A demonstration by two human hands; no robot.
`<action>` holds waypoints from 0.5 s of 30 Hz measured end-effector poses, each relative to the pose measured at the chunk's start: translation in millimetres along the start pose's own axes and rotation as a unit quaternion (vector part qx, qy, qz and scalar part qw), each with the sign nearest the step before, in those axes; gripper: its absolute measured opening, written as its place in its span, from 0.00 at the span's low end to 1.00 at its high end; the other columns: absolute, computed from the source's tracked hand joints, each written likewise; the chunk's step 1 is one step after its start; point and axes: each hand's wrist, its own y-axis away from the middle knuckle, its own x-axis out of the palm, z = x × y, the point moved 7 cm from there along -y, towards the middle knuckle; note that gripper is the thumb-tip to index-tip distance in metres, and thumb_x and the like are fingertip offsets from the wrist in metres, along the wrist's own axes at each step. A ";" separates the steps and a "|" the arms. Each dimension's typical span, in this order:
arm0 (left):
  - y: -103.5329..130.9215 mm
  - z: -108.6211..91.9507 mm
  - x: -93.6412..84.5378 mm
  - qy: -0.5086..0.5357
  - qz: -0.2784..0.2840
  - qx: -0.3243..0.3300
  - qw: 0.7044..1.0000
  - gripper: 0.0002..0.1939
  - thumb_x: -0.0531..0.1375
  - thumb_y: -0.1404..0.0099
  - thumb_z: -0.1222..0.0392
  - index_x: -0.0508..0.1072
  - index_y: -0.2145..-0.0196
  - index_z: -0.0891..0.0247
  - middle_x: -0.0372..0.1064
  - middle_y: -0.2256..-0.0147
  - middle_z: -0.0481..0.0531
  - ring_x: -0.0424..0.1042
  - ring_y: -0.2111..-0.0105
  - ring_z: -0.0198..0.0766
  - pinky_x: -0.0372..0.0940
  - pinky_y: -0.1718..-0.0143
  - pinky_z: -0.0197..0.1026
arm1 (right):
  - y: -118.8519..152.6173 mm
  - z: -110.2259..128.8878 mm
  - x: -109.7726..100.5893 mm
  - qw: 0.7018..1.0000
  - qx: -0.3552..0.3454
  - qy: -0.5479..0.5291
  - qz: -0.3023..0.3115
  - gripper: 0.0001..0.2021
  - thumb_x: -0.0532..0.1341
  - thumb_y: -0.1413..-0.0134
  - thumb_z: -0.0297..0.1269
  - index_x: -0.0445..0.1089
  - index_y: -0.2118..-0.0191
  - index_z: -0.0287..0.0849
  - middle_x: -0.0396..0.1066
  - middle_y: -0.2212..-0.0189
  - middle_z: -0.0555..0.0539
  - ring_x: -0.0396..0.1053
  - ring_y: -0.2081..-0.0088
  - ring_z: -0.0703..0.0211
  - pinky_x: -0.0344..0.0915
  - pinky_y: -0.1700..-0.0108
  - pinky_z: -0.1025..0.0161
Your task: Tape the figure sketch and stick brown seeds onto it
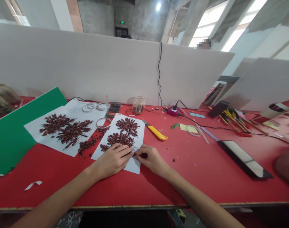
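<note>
A white sheet (140, 134) with a printed outline lies in front of me, and glossy brown seeds (120, 139) cover much of the drawing. My left hand (114, 157) rests on the sheet's lower part, fingers stretched out and lying flat. Beside its fingertips, my right hand (151, 158) pinches a small dark brown seed (135, 154) against the paper, partly hidden by the fingers. To the left is a second sheet (36, 126) bearing seed-covered shapes. Loose seeds (86, 145) are heaped between the two sheets.
A yellow utility knife (157, 132) lies right of the sheet, blade out. Tape rolls (103, 123) and a glass jar (138, 105) sit behind. A green board (13, 142) is at left, a black-edged tablet-like object (244, 158) at right. A cable (160, 72) hangs down the white partition.
</note>
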 end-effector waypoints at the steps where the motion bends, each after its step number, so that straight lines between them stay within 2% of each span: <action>1: -0.7 -1.1 -0.1 -0.004 -0.004 0.003 1.000 0.16 0.52 0.24 0.64 0.70 0.42 0.67 0.71 0.44 0.58 0.68 0.45 0.48 0.60 0.44 0.51 | -1.0 -1.3 0.5 1.000 0.006 -0.001 0.003 0.07 0.63 0.41 0.27 0.77 0.69 0.42 0.71 0.71 0.49 0.68 0.69 0.62 0.62 0.67 0.66; 5: -2.0 -4.7 -0.3 -0.011 -0.013 0.011 1.000 0.16 0.52 0.24 0.63 0.70 0.44 0.69 0.72 0.45 0.58 0.69 0.46 0.47 0.61 0.45 0.51 | -3.0 -2.6 0.6 1.000 0.011 -0.003 0.009 0.06 0.64 0.42 0.27 0.76 0.69 0.41 0.72 0.71 0.50 0.67 0.70 0.63 0.62 0.66 0.67; 9: -2.1 -4.1 -3.9 0.009 -0.040 -0.014 0.999 0.16 0.52 0.25 0.63 0.72 0.45 0.65 0.74 0.46 0.57 0.70 0.46 0.47 0.62 0.45 0.51 | -1.8 2.8 -3.1 1.000 0.008 -0.003 0.010 0.05 0.64 0.41 0.30 0.77 0.68 0.42 0.72 0.70 0.49 0.69 0.68 0.61 0.63 0.66 0.66; 12: 4.1 18.9 -17.8 0.034 -0.120 -0.115 0.986 0.14 0.52 0.26 0.64 0.76 0.51 0.61 0.76 0.50 0.54 0.73 0.50 0.44 0.64 0.46 0.48 | -0.4 8.0 -7.5 1.000 0.006 -0.008 -0.003 0.06 0.63 0.37 0.35 0.79 0.62 0.43 0.74 0.66 0.47 0.71 0.67 0.59 0.65 0.65 0.65; 14: 17.0 48.8 -30.4 0.028 -0.165 -0.219 0.961 0.14 0.52 0.26 0.64 0.77 0.55 0.60 0.77 0.54 0.54 0.74 0.53 0.43 0.65 0.47 0.46 | 0.4 9.8 -11.4 1.000 0.003 -0.010 -0.026 0.10 0.59 0.33 0.38 0.79 0.58 0.43 0.76 0.63 0.45 0.72 0.65 0.57 0.66 0.63 0.63; 15: 25.8 66.1 -36.3 0.015 -0.171 -0.272 0.947 0.14 0.52 0.26 0.63 0.78 0.56 0.61 0.78 0.54 0.54 0.74 0.54 0.44 0.66 0.48 0.46 | 0.7 9.7 -13.2 0.999 0.002 -0.009 -0.040 0.12 0.58 0.32 0.39 0.78 0.56 0.44 0.76 0.62 0.44 0.73 0.64 0.57 0.66 0.63 0.63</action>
